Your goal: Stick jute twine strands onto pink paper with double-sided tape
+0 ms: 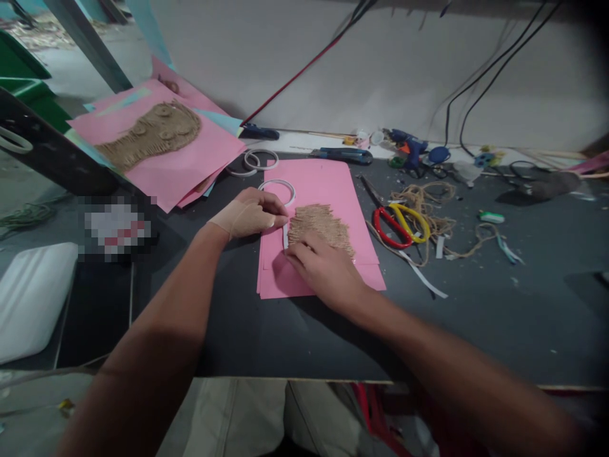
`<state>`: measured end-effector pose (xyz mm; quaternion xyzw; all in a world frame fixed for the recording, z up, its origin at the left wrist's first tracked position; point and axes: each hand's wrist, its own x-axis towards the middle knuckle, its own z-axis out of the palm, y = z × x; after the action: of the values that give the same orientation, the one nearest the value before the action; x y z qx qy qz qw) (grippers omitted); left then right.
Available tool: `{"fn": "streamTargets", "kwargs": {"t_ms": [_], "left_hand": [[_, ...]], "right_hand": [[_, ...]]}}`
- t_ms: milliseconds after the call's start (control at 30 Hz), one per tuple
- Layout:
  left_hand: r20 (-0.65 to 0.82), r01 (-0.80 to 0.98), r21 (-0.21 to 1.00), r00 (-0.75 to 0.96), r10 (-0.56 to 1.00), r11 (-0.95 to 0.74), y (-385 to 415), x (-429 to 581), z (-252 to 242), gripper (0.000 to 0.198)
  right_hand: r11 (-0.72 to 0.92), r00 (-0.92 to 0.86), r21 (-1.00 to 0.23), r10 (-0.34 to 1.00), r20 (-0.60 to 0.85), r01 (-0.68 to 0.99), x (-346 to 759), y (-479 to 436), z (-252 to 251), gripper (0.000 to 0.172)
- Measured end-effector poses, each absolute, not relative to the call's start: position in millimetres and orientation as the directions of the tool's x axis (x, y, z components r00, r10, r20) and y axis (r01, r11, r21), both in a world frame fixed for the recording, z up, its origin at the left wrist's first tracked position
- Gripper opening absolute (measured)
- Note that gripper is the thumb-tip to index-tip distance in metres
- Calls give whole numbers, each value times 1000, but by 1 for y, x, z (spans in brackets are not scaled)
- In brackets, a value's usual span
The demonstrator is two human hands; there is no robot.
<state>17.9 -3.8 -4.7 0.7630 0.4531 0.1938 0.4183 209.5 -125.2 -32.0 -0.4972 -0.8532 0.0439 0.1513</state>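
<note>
A pink sheet point(328, 181) lies on the dark table, bearing a patch of brown jute twine point(318, 222) laid in tight rows. Along the patch's left edge runs a narrow white strip point(285, 236). My left hand point(250, 214) is closed in a pinch at the strip's upper end, its thumb and forefinger together. Over the lower part of the patch rests my right hand point(326, 270), fingers curled and closed at the strip's lower end. The right hand hides part of the twine rows.
Scissors point(394, 222) with red and yellow handles lie right of the sheet, beside loose twine point(428, 197). White tape rings point(261, 160), a box cutter point(342, 155) and a blue glue gun point(412, 145) are behind. Pink sheets with a twine shape point(162, 130) stand back left.
</note>
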Motion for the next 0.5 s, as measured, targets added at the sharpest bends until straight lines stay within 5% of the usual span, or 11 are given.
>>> {"fn": "streamTargets", "kwargs": {"t_ms": [233, 500], "left_hand": [[-85, 522, 818, 525, 847, -242, -4, 17, -4, 18], [-63, 550, 790, 513, 856, -272, -4, 18, -4, 19]], "right_hand": [[560, -545, -81, 825, 151, 825, 209, -124, -31, 28], [520, -494, -179, 853, 169, 835, 205, -122, -31, 26]]}}
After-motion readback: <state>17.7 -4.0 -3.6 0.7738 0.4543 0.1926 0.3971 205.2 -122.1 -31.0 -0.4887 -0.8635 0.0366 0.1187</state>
